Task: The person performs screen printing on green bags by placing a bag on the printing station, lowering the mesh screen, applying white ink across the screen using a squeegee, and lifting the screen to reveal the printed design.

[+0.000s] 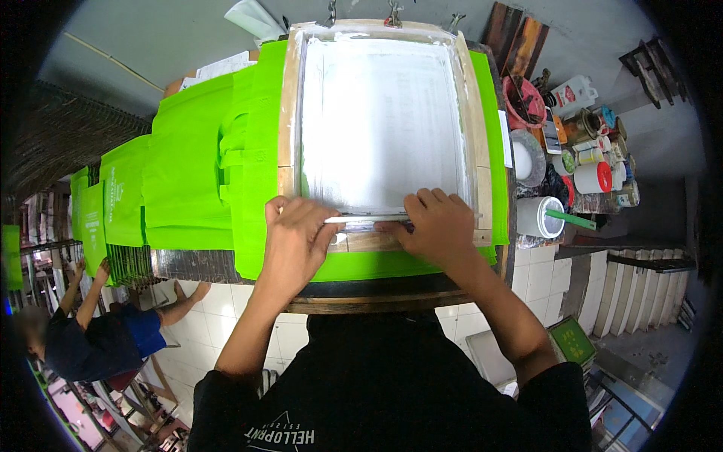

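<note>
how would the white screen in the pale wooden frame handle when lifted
The white screen would probably stay fairly stiff, bordered by its pale wooden frame. Its far edge might resist lifting, with metal clips there.

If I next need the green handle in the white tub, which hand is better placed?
Probably the right hand: green handle and white tub are on its side. The left hand is farther; both grip a thin bar.

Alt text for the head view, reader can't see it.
A person's left hand and right hand hold a thin pale bar across the near end of a wood-framed white screen over bright green fabric. Containers crowd the right side; another person is at lower left.
</note>
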`<move>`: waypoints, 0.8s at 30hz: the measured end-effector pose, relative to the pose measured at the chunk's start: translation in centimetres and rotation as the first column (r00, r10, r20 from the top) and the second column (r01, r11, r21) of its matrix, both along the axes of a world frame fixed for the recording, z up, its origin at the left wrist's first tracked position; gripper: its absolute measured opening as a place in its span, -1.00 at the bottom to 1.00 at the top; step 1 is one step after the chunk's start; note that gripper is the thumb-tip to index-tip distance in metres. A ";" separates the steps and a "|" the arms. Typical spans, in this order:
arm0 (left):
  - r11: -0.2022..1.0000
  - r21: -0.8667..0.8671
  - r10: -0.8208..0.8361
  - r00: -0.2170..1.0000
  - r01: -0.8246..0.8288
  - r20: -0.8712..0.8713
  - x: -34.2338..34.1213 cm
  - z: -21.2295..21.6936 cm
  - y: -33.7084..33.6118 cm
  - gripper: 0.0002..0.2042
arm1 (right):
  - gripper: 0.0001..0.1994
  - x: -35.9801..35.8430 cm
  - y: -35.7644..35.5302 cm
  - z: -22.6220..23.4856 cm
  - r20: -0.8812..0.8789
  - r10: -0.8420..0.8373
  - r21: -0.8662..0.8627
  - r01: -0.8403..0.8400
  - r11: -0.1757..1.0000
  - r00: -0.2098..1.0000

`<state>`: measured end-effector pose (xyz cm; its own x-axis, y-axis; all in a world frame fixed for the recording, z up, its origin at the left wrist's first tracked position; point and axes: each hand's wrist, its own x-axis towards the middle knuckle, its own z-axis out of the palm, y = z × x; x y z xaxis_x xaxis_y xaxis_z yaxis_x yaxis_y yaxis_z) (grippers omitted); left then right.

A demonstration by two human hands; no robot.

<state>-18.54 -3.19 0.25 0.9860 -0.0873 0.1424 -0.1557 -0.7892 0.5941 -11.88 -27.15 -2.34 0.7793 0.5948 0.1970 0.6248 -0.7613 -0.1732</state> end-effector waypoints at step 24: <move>0.668 -0.743 0.494 0.734 0.022 0.466 7.4 7.0 8.0 0.01 | -0.78 10.5 0.7 24.9 0.531 0.035 0.163 -0.142 0.976 0.847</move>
